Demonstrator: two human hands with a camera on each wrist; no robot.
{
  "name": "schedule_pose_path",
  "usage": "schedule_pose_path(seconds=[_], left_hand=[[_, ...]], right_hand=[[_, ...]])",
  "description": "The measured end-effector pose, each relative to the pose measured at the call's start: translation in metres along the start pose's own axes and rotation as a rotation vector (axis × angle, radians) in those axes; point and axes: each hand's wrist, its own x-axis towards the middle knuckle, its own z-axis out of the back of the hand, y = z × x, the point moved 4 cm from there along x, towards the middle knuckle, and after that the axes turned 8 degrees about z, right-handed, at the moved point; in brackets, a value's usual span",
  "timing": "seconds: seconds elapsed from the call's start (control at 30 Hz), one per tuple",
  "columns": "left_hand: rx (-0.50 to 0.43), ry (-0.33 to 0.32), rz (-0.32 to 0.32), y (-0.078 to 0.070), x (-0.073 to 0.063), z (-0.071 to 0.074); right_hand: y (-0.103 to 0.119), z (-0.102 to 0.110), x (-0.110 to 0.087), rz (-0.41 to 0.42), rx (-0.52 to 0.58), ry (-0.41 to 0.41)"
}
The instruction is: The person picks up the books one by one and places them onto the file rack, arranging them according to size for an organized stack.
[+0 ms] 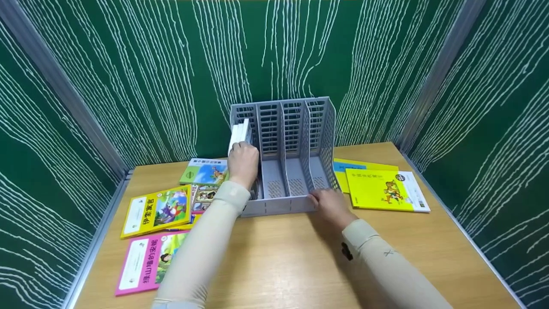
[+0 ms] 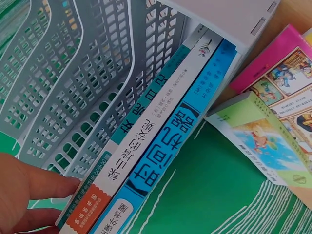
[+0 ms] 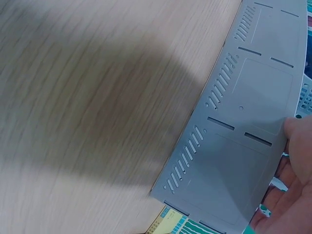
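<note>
A grey four-slot magazine file holder [image 1: 278,207] stands on the table. Three thin books [image 2: 139,131] sit upright side by side in its leftmost slot, with teal, white and blue spines in the left wrist view. My left hand [image 1: 243,163] grips these books at their upper end; its thumb and a finger show beside the teal spine, and the far side of its hold is hidden. At the holder's front right corner, my right hand [image 1: 332,206] grips the low front rim. The right wrist view shows its fingers [image 3: 287,190] at the rim of the grey front panel.
Left of the holder lie a yellow book [image 1: 158,210], a pink book [image 1: 137,264], a green-and-blue book [image 1: 203,171] and a partly covered comic-pictured one [image 1: 203,195]. Yellow books [image 1: 373,189] overlap at the right. Green walls [image 1: 296,56] with white lines enclose the wooden table [image 1: 274,257].
</note>
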Motion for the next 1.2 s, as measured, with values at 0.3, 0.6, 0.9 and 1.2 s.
schedule_pose_path(seconds=[0.3, 0.6, 0.9, 1.2], left_hand=[[-0.002, 0.045, -0.027, 0.000, 0.001, 0.001], [0.001, -0.055, -0.109, 0.003, -0.006, 0.008], [-0.091, -0.238, -0.273, 0.002, -0.033, 0.021], [-0.199, -0.148, -0.409, -0.010, -0.065, 0.007]], right_hand=[[-0.001, 0.004, 0.000, -0.037, 0.042, 0.087], [-0.004, 0.038, 0.001, 0.023, 0.017, -0.003], [-0.034, 0.070, -0.009, -0.018, 0.003, -0.038], [-0.069, 0.079, -0.025, -0.065, -0.009, -0.045]])
